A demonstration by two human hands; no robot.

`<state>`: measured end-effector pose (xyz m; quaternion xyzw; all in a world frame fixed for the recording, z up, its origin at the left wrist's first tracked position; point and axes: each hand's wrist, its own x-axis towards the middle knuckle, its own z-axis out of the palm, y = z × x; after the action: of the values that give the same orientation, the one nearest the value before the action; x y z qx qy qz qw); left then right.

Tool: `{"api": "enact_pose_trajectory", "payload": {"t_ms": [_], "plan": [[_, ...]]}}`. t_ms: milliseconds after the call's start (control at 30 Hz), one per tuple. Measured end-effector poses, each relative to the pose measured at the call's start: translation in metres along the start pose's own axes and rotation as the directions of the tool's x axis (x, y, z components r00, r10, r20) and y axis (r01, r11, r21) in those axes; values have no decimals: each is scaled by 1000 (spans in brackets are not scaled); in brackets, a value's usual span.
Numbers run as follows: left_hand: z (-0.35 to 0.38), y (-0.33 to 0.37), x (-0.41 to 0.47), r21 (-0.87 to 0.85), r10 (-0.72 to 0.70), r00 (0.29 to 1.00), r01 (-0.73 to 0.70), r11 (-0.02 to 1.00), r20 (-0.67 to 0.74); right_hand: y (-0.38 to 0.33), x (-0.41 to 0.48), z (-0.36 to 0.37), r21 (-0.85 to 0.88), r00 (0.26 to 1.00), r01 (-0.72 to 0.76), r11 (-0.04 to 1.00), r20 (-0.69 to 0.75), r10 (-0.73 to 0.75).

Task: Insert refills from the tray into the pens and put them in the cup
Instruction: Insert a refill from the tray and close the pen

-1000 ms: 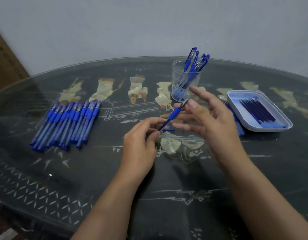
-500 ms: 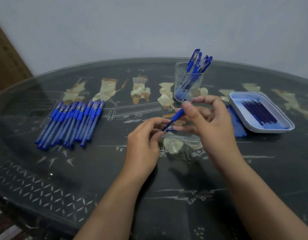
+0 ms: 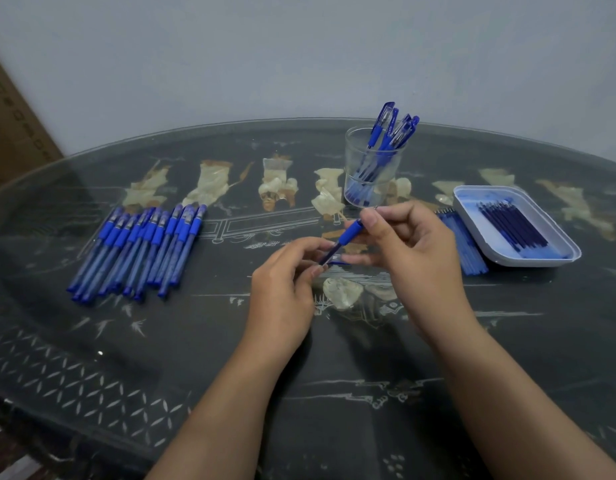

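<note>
Over the middle of the dark glass-topped table (image 3: 161, 358) the person held one blue pen (image 3: 348, 235) between both hands, tilted, its upper end pointing toward the far edge. The left hand (image 3: 282, 289) pinched the lower end of the barrel between thumb and curled fingers. The right hand (image 3: 414, 251) gripped the upper end by the blue grip, thumb and forefinger closed on the tip, the other fingers bent beneath. Just beyond the right hand, toward the far edge, stood the clear cup (image 3: 372, 168) with several capped pens leaning in it. Near the right edge lay the pale tray (image 3: 469, 206) with a bunch of dark refills (image 3: 511, 226) in it; a loose blue bundle (image 3: 464, 244) lay just beside its left wall. A row of pens (image 3: 140, 251) lay side by side toward the left edge.
</note>
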<state>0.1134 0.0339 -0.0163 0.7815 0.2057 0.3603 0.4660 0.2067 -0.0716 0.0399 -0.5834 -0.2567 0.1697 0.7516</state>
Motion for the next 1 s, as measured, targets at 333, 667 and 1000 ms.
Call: {"api": "enact_pose_trajectory", "payload": {"t_ms": [333, 667, 1000], "plan": [[0, 0, -1, 55, 24, 1000, -24, 998, 3, 3, 2, -2, -91, 998, 54, 994, 35, -51], [-2, 3, 0, -37, -88, 989, 84, 996, -116, 47, 12, -8, -616, 979, 205, 760, 132, -157], [-4, 7, -1, -75, -107, 989, 99, 992, -102, 69, 19, -7, -770, 913, 381, 512, 225, -341]]}}
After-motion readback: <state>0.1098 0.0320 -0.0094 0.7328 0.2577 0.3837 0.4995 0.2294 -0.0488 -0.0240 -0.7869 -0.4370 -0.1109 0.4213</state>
